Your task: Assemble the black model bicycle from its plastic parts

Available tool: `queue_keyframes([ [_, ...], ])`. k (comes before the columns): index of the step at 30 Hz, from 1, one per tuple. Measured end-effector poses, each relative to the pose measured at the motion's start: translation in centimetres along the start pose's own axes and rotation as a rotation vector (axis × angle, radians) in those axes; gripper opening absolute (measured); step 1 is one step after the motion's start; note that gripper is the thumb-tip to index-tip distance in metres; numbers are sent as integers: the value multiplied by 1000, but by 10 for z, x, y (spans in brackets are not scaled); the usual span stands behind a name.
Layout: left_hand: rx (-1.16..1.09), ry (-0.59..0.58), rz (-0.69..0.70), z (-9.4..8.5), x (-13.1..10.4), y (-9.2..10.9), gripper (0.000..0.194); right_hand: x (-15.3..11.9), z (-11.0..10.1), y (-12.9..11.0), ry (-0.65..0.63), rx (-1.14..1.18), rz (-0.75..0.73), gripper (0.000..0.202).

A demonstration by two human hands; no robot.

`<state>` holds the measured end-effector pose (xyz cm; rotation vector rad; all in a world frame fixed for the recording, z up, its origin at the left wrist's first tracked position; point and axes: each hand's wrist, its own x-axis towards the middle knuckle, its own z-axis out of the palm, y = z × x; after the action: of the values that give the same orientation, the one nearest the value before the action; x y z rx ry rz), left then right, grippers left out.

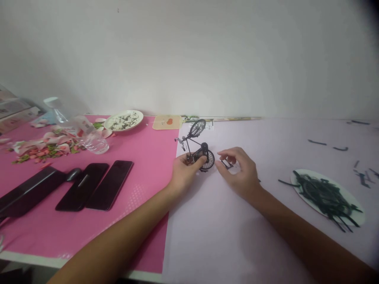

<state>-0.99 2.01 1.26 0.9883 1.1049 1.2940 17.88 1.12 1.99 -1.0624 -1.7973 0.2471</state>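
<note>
My left hand [187, 170] grips a black model bicycle [194, 141] near its seat and rear wheel. The little bicycle is tilted, its front wheel [197, 128] pointing up and its silver handlebar toward the left. Just right of the rear wheel [209, 159] is my right hand [240, 170], thumb and index finger apart with a gap between them. A small black frame-like part [227, 164] shows in that gap, seemingly on the white surface; its lower edge is partly hidden by the hand.
On the right, a white plate [359, 221] bears a heap of dark green parts, with loose dark pieces [317, 142] around it. At left lie two phones [111, 185], a black case-like object [32, 191], a clear bottle [91, 138], petals [59, 148] and a plate of white bits [140, 118].
</note>
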Motion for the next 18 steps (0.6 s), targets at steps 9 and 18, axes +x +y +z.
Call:
queue_keyframes([
  [9, 126, -33, 150, 0, -4, -2, 29, 0, 4, 3, -53, -68, -256, 21],
  [18, 198, -114, 210, 2, -9, -1, 30, -2, 3, 9, -38, -84, -140, 10],
])
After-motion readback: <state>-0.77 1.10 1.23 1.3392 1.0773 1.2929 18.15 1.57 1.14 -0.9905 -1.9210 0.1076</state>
